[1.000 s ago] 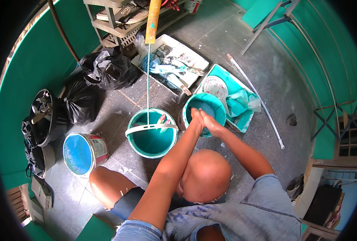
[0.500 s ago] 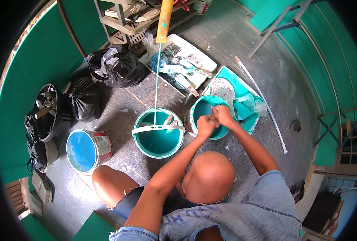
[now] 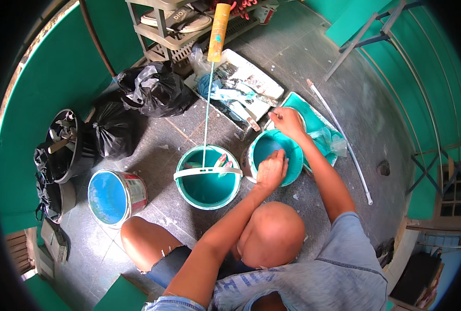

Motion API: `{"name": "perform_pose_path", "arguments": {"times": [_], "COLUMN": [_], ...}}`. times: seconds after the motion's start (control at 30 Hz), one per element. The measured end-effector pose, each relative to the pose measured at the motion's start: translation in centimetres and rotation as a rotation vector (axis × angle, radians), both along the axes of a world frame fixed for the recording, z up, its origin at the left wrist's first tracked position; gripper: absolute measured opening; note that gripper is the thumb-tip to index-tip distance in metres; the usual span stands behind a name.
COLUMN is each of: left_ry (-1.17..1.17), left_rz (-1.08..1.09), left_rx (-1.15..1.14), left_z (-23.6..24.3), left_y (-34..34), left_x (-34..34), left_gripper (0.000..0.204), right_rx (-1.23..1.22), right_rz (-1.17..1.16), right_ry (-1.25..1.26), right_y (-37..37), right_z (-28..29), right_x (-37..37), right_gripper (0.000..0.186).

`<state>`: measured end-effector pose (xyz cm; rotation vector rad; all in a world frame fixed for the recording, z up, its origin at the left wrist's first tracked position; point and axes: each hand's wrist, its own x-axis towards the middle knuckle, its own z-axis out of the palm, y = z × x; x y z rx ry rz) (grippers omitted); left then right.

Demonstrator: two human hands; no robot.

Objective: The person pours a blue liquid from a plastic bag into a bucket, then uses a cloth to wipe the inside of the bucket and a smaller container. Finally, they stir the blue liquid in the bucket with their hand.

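Note:
My left hand (image 3: 273,169) is over the near part of a teal-coated paint bucket (image 3: 294,173), its fingers curled together. My right hand (image 3: 288,123) is at that bucket's far rim, also closed, in front of a round white lid. What either hand holds, if anything, I cannot make out. To the left stands a second bucket (image 3: 181,193) of teal paint, with a white handle (image 3: 205,170) across its top and paintbrushes (image 3: 221,161) inside. A long thin rod with a yellow paint roller (image 3: 218,32) rises from it.
A blue-stained bucket (image 3: 107,197) lies tilted by my left knee. Black bags (image 3: 155,88) line the left wall. A white tray (image 3: 259,75) with stained rags and brushes lies ahead, beside a teal paint tray (image 3: 300,105). A pole (image 3: 339,140) lies at right; a shoe rack (image 3: 171,39) stands behind.
My hands were together over the right bucket and are now apart. The right has moved away to the far rim; the left is still over the bucket. The view has shifted slightly.

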<state>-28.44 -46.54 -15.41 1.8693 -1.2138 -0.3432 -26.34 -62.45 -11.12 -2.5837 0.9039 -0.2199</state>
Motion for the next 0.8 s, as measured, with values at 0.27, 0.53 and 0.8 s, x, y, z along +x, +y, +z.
{"name": "perform_pose_path", "arguments": {"times": [0.27, 0.53, 0.8], "left_ry": [0.053, 0.202, 1.282], "left_rz": [0.059, 0.155, -0.025], "left_rx": [0.057, -0.114, -0.183], "left_z": [0.0, 0.6, 2.2], "left_y": [0.0, 0.2, -0.4], "left_x": [0.1, 0.6, 1.5], "left_gripper": [0.018, 0.016, 0.062], "right_rx": [0.180, 0.278, 0.656], "right_rz": [-0.038, 0.052, 0.037], "right_ry": [0.641, 0.075, -0.248], "right_y": [-1.0, -3.3, 4.7], "right_z": [-6.9, -5.9, 4.9], "right_x": [7.6, 4.5, -9.7], "right_gripper": [0.056, 0.042, 0.033]}}
